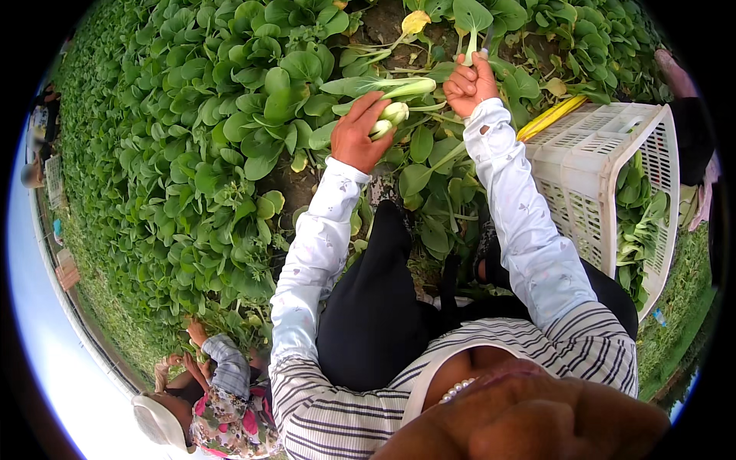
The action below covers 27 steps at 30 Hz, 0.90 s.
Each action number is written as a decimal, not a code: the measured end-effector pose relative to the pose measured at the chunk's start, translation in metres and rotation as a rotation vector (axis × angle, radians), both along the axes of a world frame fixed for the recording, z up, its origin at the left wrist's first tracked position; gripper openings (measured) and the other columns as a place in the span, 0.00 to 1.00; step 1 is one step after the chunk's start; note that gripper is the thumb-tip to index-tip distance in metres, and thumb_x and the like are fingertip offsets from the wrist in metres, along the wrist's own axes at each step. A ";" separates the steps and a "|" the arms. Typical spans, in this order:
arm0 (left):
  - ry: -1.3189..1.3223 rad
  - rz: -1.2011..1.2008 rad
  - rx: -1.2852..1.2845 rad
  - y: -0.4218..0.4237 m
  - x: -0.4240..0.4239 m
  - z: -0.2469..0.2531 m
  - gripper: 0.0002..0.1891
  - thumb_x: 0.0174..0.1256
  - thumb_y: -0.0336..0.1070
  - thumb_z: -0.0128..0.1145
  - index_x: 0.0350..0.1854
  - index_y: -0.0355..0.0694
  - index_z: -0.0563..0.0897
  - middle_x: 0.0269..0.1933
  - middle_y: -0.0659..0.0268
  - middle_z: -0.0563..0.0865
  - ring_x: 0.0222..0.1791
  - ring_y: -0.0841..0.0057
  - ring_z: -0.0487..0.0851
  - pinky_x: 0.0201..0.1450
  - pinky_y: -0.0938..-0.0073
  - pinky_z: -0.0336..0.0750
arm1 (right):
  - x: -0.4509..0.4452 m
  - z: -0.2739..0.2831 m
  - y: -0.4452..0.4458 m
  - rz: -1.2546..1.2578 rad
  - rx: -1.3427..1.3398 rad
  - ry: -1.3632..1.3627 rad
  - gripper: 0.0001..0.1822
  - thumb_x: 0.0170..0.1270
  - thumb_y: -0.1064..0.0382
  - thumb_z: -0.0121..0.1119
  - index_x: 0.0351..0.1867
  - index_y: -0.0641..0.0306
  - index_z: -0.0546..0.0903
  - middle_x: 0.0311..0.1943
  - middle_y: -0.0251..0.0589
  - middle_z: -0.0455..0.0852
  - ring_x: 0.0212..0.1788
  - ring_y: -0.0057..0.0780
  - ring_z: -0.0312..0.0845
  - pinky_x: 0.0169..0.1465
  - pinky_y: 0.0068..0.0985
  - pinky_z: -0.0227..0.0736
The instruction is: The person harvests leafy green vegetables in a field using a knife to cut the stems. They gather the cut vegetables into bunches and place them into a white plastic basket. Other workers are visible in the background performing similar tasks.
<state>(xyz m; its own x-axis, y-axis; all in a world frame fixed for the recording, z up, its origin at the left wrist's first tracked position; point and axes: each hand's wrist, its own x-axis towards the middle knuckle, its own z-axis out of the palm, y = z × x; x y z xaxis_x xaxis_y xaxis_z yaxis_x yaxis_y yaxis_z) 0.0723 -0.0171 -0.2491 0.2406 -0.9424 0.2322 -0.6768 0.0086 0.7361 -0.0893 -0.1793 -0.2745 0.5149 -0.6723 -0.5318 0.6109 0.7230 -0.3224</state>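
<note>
My left hand [362, 131] is closed around a small bunch of leafy greens with pale stem bases [395, 114], which look like bok choy. Another green with a thick pale stem [415, 87] lies across the top of those fingers. Just to the right, my right hand [471, 86] pinches the pale stem of a single green leaf [472, 17], held upright. Beside that leaf a bit of a blade [487, 39] shows, with its handle hidden in my right fist. Loose leaves and stalks lie on the ground beneath both hands.
A white slatted plastic crate [575, 129] on its side at the right holds cut greens [638, 218]. Yellow strips [552, 118] lie by its top edge. Dense growing greens [172, 144] fill the left. A co-worker in a pale hat [158, 422] crouches lower left; other people are farther off.
</note>
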 end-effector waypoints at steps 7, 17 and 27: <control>0.884 0.075 0.113 0.021 0.008 0.012 0.20 0.45 0.27 0.65 0.45 0.31 0.79 0.50 0.63 0.78 0.46 0.79 0.76 0.50 0.78 0.70 | 0.001 0.027 0.036 0.330 -0.450 0.428 0.24 0.52 0.48 0.65 0.42 0.64 0.75 0.14 0.26 0.65 0.10 0.12 0.55 0.13 0.15 0.47; 0.835 0.036 0.070 0.029 0.014 0.036 0.21 0.49 0.26 0.64 0.49 0.33 0.77 0.53 0.62 0.76 0.49 0.78 0.75 0.53 0.77 0.69 | 0.020 0.047 0.049 0.443 -0.769 0.759 0.19 0.49 0.55 0.69 0.36 0.66 0.77 0.17 0.24 0.70 0.15 0.11 0.59 0.17 0.15 0.53; 0.593 0.055 0.419 0.018 0.015 0.024 0.24 0.46 0.32 0.66 0.49 0.32 0.76 0.42 0.67 0.81 0.39 0.85 0.75 0.43 0.82 0.72 | 0.032 -0.021 0.080 0.561 -0.561 0.661 0.19 0.61 0.46 0.54 0.32 0.62 0.74 0.14 0.29 0.67 0.14 0.14 0.59 0.17 0.18 0.54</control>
<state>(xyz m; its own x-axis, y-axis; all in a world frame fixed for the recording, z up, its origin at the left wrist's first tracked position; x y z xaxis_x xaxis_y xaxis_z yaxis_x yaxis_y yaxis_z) 0.0870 0.0008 -0.2254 0.2636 -0.9067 -0.3294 -0.1544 -0.3767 0.9134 -0.0575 -0.0994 -0.2958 0.5495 -0.6644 -0.5067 -0.1898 0.4913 -0.8501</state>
